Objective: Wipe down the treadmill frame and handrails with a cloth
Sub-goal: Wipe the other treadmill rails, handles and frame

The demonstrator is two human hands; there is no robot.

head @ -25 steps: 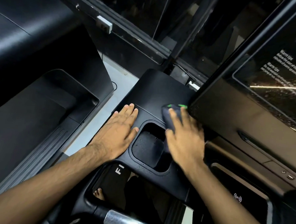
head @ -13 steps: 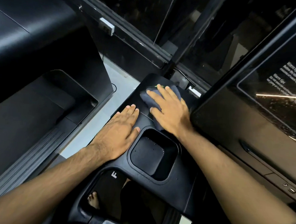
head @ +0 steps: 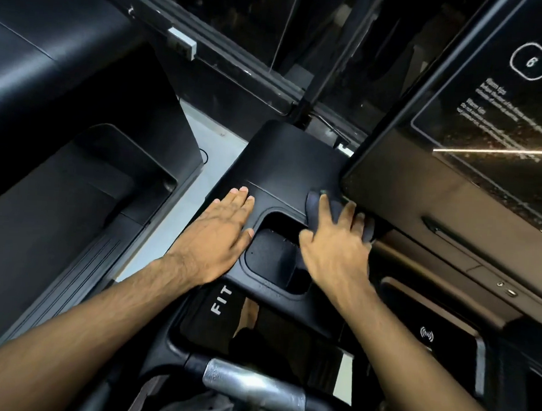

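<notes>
The treadmill's black console wing (head: 284, 162) lies in front of me, with a square recessed cup holder (head: 276, 256) in it. My left hand (head: 221, 234) rests flat on the wing, left of the recess, fingers together and holding nothing. My right hand (head: 333, 249) presses a dark grey cloth (head: 313, 210) against the wing's right side, at the recess's upper right corner and just under the edge of the display panel (head: 453, 171). Most of the cloth is hidden beneath my fingers. A handrail with a silver grip sensor (head: 254, 386) runs across the bottom.
A second black treadmill (head: 59, 210) stands to the left across a strip of pale floor (head: 203, 157). A dark window frame (head: 239, 65) runs behind the machines. A wireless-charging tray (head: 426, 334) sits at lower right, below the display.
My right hand has dragged the cloth from the far part of the wing back toward me and to the right, against the display's edge. My left hand has stayed put.
</notes>
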